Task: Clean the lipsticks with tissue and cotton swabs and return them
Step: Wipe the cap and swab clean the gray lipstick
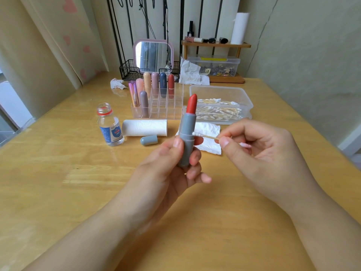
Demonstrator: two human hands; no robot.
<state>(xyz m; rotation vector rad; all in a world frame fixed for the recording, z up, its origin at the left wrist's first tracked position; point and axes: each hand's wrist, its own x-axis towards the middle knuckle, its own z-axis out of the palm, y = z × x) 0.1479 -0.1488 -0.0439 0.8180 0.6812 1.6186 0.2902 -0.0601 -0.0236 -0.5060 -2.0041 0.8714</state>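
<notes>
While left hand point(172, 163) grips lipstick point(188, 132) upright above table point(58, 173), right hand point(259, 151) pinches swab point(205, 136), tip touching grey collar. Advice: rub light around collar, avoid red bullet, keep tube steady. Cap point(148, 140) waits near tissue point(209, 137); organizer point(166, 106) behind.

1. The lower part of the grey lipstick point(187, 137) is covered by the fingers of the left hand point(172, 169).
2. The far end of the cotton swab point(207, 136) is mostly hidden inside the right hand point(259, 153).
3. The label print on the small clear bottle point(110, 126) is too small to read.
4. The white tissue point(210, 137) on the table point(58, 173) is partly hidden behind both hands.
5. Both forearms are cut off by the bottom edge.
6. Contents of the lidded clear box point(214, 65) under the shelf are too small to tell.
</notes>
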